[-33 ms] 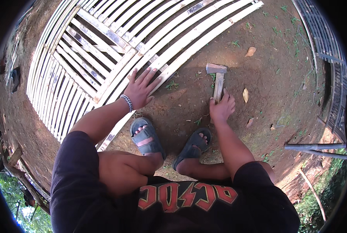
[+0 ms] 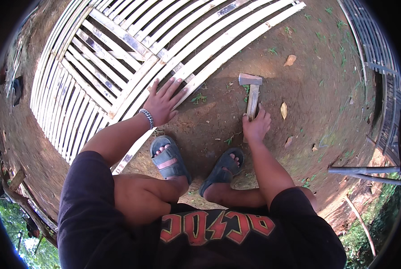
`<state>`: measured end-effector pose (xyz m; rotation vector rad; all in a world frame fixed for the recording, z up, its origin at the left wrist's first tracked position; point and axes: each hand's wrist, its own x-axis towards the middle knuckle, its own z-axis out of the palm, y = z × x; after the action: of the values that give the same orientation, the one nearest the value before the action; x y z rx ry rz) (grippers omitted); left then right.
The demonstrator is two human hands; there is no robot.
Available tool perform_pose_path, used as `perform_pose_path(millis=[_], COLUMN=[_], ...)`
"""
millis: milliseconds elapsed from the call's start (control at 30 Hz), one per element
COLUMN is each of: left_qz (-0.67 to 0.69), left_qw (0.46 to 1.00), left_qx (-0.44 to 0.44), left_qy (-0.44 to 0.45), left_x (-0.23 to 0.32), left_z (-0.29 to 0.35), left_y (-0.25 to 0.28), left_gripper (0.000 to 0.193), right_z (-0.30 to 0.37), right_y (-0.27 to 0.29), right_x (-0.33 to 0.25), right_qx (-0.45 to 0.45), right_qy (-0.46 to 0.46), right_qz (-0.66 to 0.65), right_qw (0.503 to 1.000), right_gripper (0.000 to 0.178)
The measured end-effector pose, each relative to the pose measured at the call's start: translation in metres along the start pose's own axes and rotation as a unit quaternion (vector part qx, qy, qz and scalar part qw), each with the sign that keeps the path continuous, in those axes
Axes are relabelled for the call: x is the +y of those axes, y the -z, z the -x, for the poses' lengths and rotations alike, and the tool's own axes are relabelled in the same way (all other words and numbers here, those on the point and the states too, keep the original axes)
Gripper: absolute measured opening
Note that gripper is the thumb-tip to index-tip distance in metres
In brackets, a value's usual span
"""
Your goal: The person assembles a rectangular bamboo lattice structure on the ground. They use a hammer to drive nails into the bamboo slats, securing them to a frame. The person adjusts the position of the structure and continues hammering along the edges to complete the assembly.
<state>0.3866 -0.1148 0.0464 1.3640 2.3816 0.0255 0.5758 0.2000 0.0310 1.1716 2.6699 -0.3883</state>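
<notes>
A large panel of pale split-bamboo slats (image 2: 119, 34), with a framed square section in it, lies on the ground ahead and to the left. My left hand (image 2: 163, 103), a chain bracelet at its wrist, rests on the panel's near outer slats, fingers spread. On the bare earth to the right is a hatchet (image 2: 253, 96) with a wooden handle and a wedge-shaped metal head pointing away from me. My right hand (image 2: 256, 127) is wrapped round the lower part of its handle, hiding the grip end.
My sandalled feet (image 2: 169, 158) stand between the panel and the hatchet. Dry leaves (image 2: 284, 110) and small weeds dot the brown soil (image 2: 317, 103). A slatted bamboo structure (image 2: 380, 40) runs along the right edge, with poles (image 2: 364, 169) jutting in below it.
</notes>
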Motion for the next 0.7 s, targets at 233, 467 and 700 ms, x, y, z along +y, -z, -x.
perform_pose_path(millis=[233,467,700], left_qz=[-0.032,-0.052,-0.025], left_qw=[0.999,0.995,0.998], left_qx=[-0.042,-0.084,-0.052], left_qy=[-0.013,-0.011,-0.012], left_x=[-0.005,-0.007,-0.011], left_z=[-0.008,-0.008,-0.007], left_y=[0.008,0.015,0.002], left_gripper=[0.097,0.096,0.103], right_z=[-0.003,0.013,0.024], right_y=[-0.006,0.024,0.041], right_x=[0.008,-0.016,-0.063], right_qx=[-0.003,-0.152,-0.214], right_qy=[-0.037,0.036,0.259], right_qz=[-0.107,-0.296,-0.115], right_qw=[0.994,0.942,0.935], right_gripper=[0.059,0.04,0.042])
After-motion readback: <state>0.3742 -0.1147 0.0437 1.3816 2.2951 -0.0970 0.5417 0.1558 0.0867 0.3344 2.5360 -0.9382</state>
